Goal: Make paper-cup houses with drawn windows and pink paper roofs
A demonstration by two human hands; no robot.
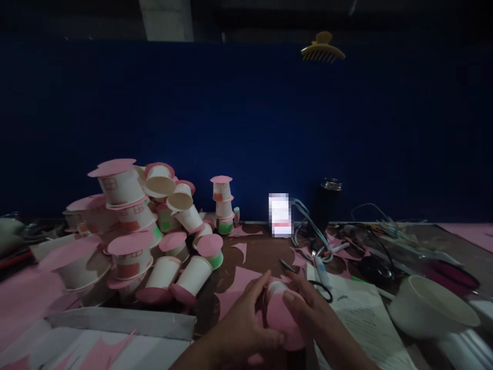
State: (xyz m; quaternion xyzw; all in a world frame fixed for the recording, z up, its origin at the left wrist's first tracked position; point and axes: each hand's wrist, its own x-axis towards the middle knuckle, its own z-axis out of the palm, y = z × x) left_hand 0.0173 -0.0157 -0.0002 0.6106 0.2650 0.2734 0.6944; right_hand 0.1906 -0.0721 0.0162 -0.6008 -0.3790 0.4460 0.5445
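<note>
Between my two hands is a small paper cup with a round pink paper disc [284,317] on its end, tilted toward me. My left hand [244,321] wraps its left side, thumb low by the disc's edge. My right hand [308,308] closes round the other side, with its thumb pressed on the disc. Most of the cup's white wall is hidden by my fingers and the disc. Pink paper scraps [234,298] lie just beyond my left hand. Scissors with a dark handle loop [322,291] rest beside my right hand, partly covered by it.
Many pink-topped paper cups [133,257] are piled at the left, some stacked. A white box [123,321] stands front left. A lit phone [281,216], a dark flask [327,205] and cables are at the back. Printed paper [358,313] and a large white cup [431,308] lie right.
</note>
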